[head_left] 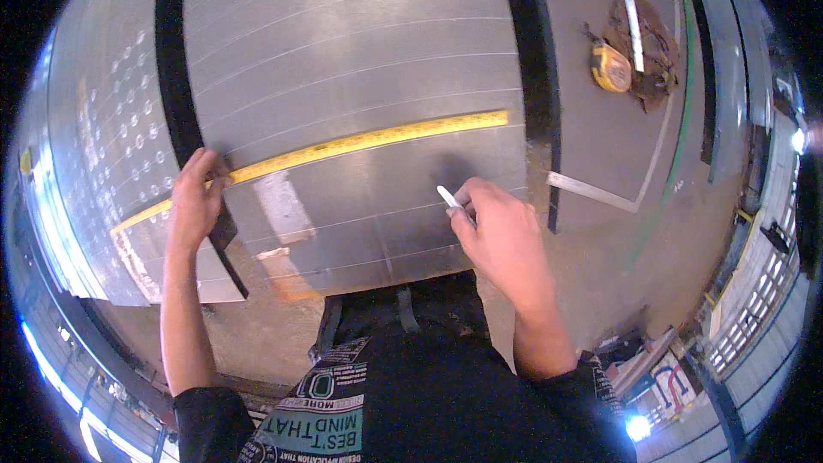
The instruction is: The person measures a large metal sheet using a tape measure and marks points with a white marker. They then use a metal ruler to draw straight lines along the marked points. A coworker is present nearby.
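Two hands work on the sheet (360,120): left hand (195,201) presses the tape (360,141) flat, right hand (501,231) pinches chalk (448,197), measuring; marking needs a steady tape

Grey sheet (360,77) ruled with thin white lines; yellow tape (360,142) across it; white chalk (448,196); yellow-black tape case (610,67) on grey floor (600,231).

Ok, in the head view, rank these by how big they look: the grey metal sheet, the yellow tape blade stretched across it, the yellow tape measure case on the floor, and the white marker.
1. Grey metal sheet
2. Yellow tape blade
3. Yellow tape measure case, though it lies farther from the camera
4. White marker, partly hidden in the right hand
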`<control>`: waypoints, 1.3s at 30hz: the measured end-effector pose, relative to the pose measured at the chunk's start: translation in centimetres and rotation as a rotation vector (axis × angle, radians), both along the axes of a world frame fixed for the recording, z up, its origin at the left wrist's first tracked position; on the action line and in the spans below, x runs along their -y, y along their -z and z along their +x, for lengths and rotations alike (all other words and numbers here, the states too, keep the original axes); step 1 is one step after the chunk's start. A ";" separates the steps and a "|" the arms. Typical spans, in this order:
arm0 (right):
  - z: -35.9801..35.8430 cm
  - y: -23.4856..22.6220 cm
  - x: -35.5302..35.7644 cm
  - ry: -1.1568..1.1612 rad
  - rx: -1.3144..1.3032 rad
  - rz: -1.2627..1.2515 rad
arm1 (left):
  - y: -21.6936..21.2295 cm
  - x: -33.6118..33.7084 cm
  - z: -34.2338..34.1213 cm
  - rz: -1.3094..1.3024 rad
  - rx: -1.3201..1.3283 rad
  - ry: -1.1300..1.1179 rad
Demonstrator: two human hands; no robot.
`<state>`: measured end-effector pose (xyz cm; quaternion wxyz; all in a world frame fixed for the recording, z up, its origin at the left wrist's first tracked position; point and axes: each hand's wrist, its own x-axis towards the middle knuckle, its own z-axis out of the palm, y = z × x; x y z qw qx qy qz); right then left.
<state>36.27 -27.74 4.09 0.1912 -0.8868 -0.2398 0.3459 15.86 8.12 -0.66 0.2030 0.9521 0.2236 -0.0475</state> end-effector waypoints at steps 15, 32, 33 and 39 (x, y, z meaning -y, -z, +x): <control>-11.2 6.1 -13.1 0.338 0.071 0.319 | 0.3 -0.8 -0.4 -0.092 -0.021 0.017; -11.2 6.5 -14.1 0.306 0.089 0.338 | -0.7 -0.7 -0.1 -0.121 -0.089 -0.020; -11.2 6.6 -14.1 0.304 0.078 0.326 | -0.6 -0.6 -0.1 -0.108 -0.071 -0.015; -11.3 6.6 -14.3 0.289 0.096 0.319 | -0.5 -0.6 -0.1 -0.093 -0.009 -0.006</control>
